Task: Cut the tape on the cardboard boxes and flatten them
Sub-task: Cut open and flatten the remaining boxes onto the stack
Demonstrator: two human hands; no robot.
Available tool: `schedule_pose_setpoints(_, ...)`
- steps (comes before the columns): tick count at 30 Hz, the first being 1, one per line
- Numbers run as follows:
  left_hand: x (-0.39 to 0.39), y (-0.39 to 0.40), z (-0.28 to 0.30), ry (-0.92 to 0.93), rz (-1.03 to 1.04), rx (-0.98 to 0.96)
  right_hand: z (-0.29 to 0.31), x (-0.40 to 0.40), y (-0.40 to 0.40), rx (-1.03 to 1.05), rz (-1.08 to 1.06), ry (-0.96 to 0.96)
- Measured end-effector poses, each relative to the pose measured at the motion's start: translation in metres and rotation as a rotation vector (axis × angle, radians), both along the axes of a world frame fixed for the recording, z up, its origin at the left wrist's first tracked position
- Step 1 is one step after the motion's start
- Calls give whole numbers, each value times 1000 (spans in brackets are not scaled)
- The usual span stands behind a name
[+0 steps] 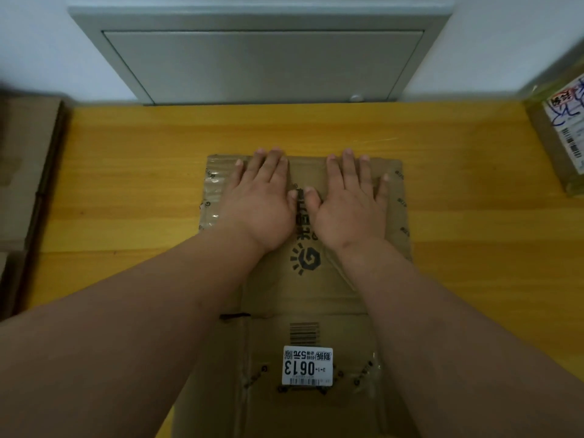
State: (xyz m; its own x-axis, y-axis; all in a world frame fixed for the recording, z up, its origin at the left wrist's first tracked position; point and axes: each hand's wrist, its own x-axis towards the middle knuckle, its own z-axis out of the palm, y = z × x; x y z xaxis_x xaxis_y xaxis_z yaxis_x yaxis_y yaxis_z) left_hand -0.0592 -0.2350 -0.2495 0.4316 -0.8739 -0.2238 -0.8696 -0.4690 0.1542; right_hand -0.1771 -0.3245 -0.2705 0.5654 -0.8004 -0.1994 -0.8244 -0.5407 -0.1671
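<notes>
Flattening stage. A collapsed cardboard box (303, 279) lies flat on the yellow wooden bench (132, 172), reaching from mid-bench to the near edge, with a white label (307, 365) on its near panel. The left hand (262, 197) and right hand (347, 200) rest side by side on the far panel, palms down, fingers straight and spread, pressing and grasping nothing. Directly beneath both hands lies the board; strips of clear tape (210, 197) remain along its edges. Judged light, stiff across panels yet yielding at the creases, and slightly slick where taped; best lifted by its long edges. Other boxes: left stack (25, 172), right box (562, 140).
</notes>
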Motion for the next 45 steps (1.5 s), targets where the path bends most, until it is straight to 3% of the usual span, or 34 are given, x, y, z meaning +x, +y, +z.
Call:
schedule_pose_setpoints(7, -31, 57, -12, 24, -22, 60, 21, -2, 0, 78, 12, 122)
schedule_pose_setpoints(13, -28, 53, -10, 25, -57, 101, 9, -51, 72, 68, 18, 55)
schedule_pose_setpoints(23, -70, 114, -15, 24, -23, 20, 13, -56, 70, 51, 40, 74)
schedule_pose_setpoints(26, -68, 111, -21, 19, -22, 13, 19, -77, 100, -37, 11, 16)
schedule_pose_setpoints(30, -68, 107, -19, 32, -29, 69, 8, -103, 136, -3, 27, 52)
schedule_pose_setpoints(36, -96, 149, -8, -18, -179, 30, 3, -101, 133, -9, 18, 41)
schedule_pose_setpoints(45, -100, 161, -20, -65, -104, 57, 7, -140, 170, 8, 107, 54)
